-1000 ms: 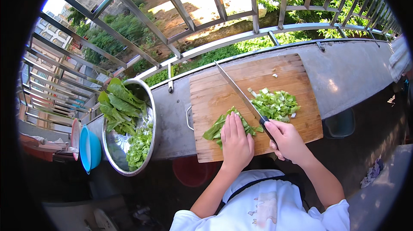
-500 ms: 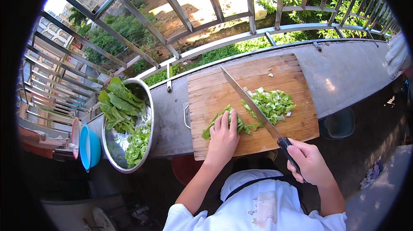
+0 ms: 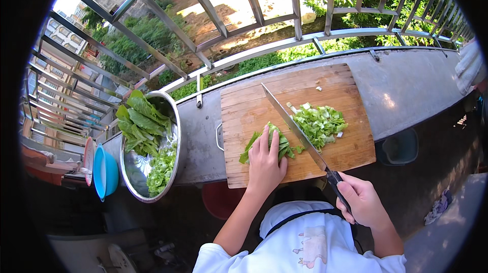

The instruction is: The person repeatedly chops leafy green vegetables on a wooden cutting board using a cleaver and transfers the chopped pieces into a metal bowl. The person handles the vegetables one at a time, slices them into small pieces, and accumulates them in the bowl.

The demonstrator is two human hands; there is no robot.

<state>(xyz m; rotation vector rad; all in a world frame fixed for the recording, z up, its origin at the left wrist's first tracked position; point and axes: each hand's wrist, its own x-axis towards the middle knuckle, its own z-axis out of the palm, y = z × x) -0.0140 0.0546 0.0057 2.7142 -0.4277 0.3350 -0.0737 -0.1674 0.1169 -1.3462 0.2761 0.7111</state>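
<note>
While a metal railing (image 3: 296, 8) closed off the space beyond the board, the grey counter (image 3: 412, 82) ran beneath it and continued as a long, broad surface from the board's right edge. The wooden cutting board (image 3: 305, 90) lay slightly askew, its near side jutting out past the counter's front edge. Bare wood showed in a strip along its far side, over its far left corner and down its right side. Left of the board, with a narrow band of counter between, a steel bowl (image 3: 134, 169) held whole leaves (image 3: 145, 123) and, at its near end, cut greens (image 3: 161, 171). A blue basin (image 3: 105, 174) stood farther left of the board, past the bowl.

Over the board's near edge reached the left hand (image 3: 267, 163), its fingers bent and a little parted, pressing on a bunch of leafy greens (image 3: 283, 146) on the board's near left part. At the board's near right side, the right hand (image 3: 361, 199) had its fingers closed around the black handle of a long knife (image 3: 295, 126). That handle hung out past the near edge, while the blade slanted over the board, tip toward the far left; whether it touched the wood could not be told. Right of the board's middle, just beside the blade, lay a chopped pile (image 3: 324, 125). Smallest was a pale scrap (image 3: 318, 88) near the board's far side.
</note>
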